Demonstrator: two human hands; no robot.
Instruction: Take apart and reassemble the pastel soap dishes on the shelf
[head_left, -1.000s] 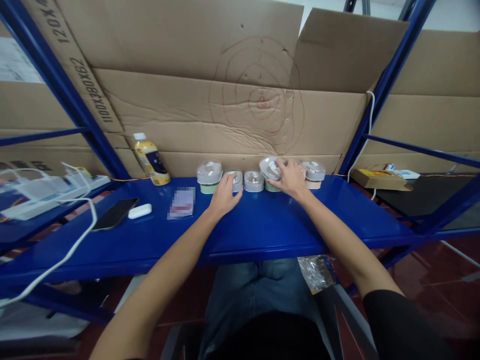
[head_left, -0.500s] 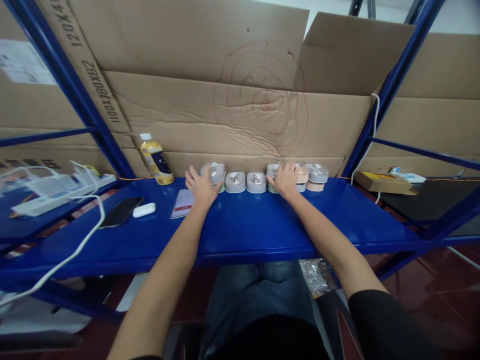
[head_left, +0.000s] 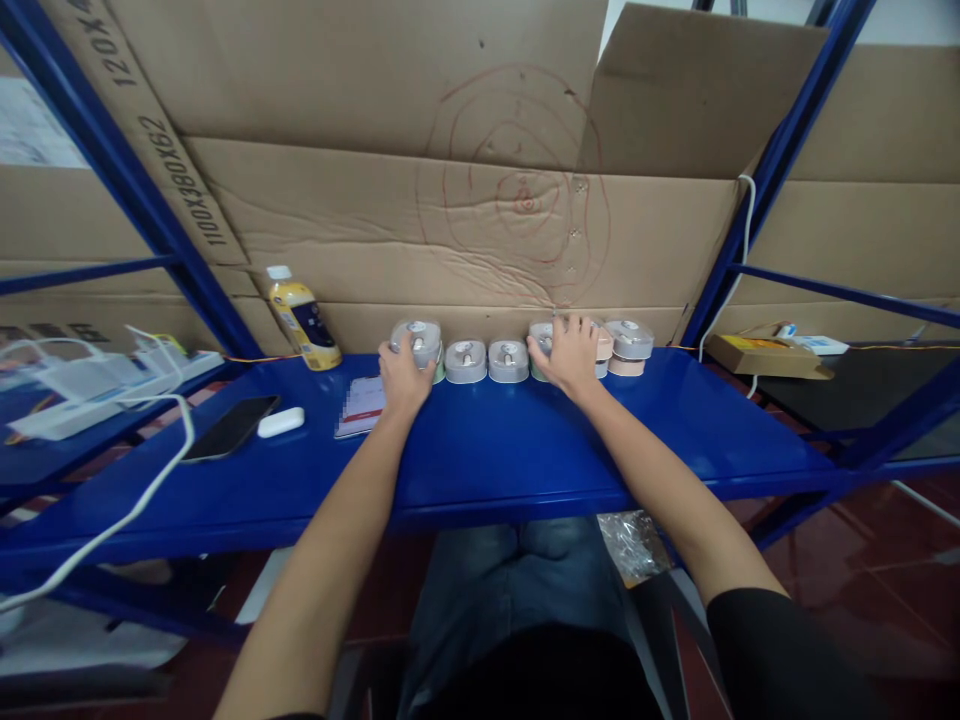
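Note:
My left hand (head_left: 406,382) is curled round the front and left side of a small grey plastic container with a clear lid (head_left: 422,339). That container sits on a green one, of which only an edge shows. My right hand (head_left: 568,358) lies over the stacked containers right of centre, its fingers apart and touching them. A clear lid (head_left: 541,336) shows between its thumb and forefinger. Two single grey containers, one on the left (head_left: 466,362) and one on the right (head_left: 508,362), stand between my hands. Beyond my right hand, a grey container (head_left: 629,339) rests on a peach one (head_left: 626,366).
The blue shelf (head_left: 480,450) carries a yellow bottle (head_left: 305,320), a phone (head_left: 232,428), a white earbud case (head_left: 281,422) and a printed card (head_left: 360,405). Cardboard (head_left: 360,220) closes off the back. A white cable (head_left: 154,490) hangs over the left side.
My left hand's fingers have drawn in from a spread pose and closed round the upper left container. My right hand stays on the right stacks. The view has shifted slightly.

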